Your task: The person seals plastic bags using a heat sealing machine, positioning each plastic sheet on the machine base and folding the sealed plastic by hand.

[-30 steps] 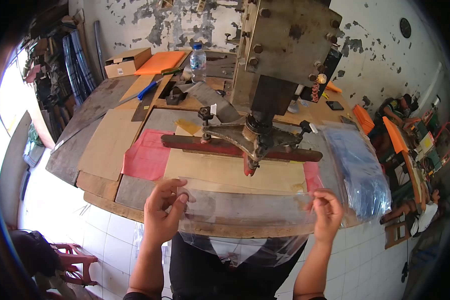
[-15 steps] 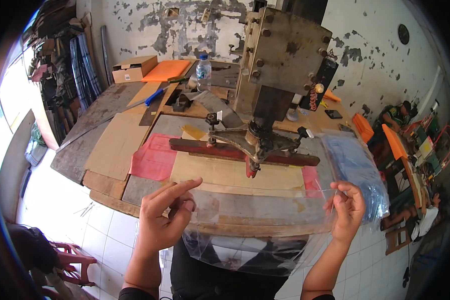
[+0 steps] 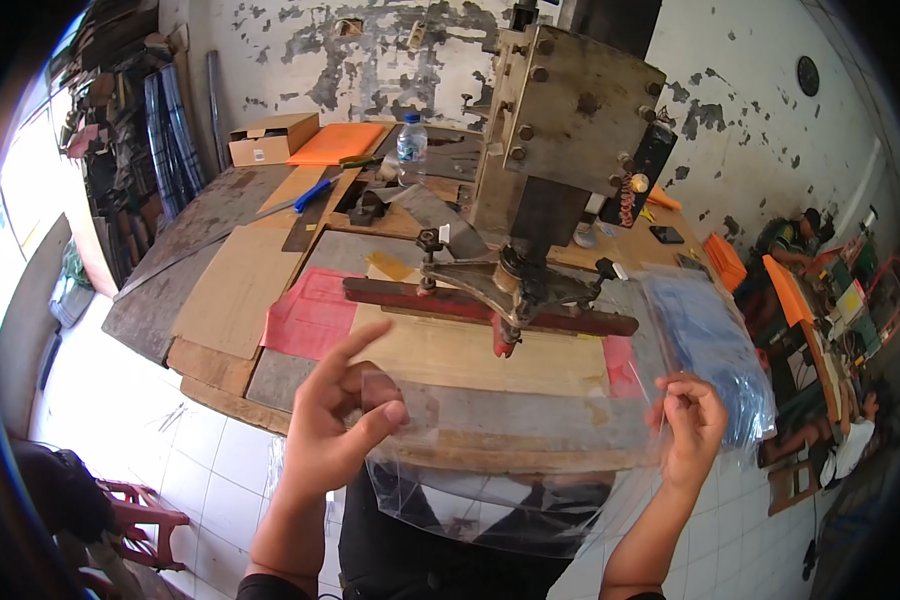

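Note:
A clear plastic sheet (image 3: 500,505) hangs in front of me, its lower part bowing down past the table edge. My left hand (image 3: 345,415) grips the sheet's upper left corner between thumb and curled fingers, with the index finger stretched out. At the upper right corner my right hand (image 3: 688,420) pinches the sheet between thumb and fingers. Beyond it stands a press machine (image 3: 570,110), whose long red-sided bar (image 3: 560,318) sits above a tan sheet (image 3: 450,355). Pink material (image 3: 310,315) shows beside the tan sheet.
Bluish clear plastic sheets (image 3: 710,345) are stacked at the table's right. On the left lie cardboard (image 3: 235,290) and a blue-handled cutter (image 3: 313,195). A water bottle (image 3: 411,150), a carton (image 3: 273,138) and an orange stack (image 3: 337,143) stand farther back. Another person (image 3: 785,240) sits at the right.
My left index finger has lifted and now points up and away from the sheet. The sheet's left upper edge has dropped slightly, and my right hand stays nearly in place.

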Available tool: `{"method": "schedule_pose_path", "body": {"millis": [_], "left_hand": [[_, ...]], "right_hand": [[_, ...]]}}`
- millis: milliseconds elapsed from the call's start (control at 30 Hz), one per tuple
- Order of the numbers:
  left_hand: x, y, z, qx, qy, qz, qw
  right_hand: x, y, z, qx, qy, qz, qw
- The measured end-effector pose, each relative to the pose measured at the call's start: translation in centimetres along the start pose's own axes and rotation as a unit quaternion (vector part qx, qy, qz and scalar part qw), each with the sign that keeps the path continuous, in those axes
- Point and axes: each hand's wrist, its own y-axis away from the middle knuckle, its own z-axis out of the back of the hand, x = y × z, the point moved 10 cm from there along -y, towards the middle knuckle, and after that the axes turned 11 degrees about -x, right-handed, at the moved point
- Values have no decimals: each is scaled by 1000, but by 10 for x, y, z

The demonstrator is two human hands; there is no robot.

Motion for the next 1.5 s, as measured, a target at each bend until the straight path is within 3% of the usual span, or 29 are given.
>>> {"method": "schedule_pose_path", "body": {"millis": [67,167,300,600,1433,1500], "left_hand": [[9,1,-16,81,105,120,984],[21,0,-31,125,13,120,985],[13,-6,-31,97,-98,19,990],[-11,2,-40,89,-101,-88,987],[-17,5,-44,109,-86,-121,983],[8,4,-34,57,-76,6,995]], "right_hand": [[-4,3,1,2,-7,-1,1000],[6,7,-7,20,-1,52,998],[4,8,3,14,-3,84,996],[8,11,17,-10,12,130,991],[-4,9,18,-18,-7,126,992],[-11,9,19,-19,-2,118,993]]}}
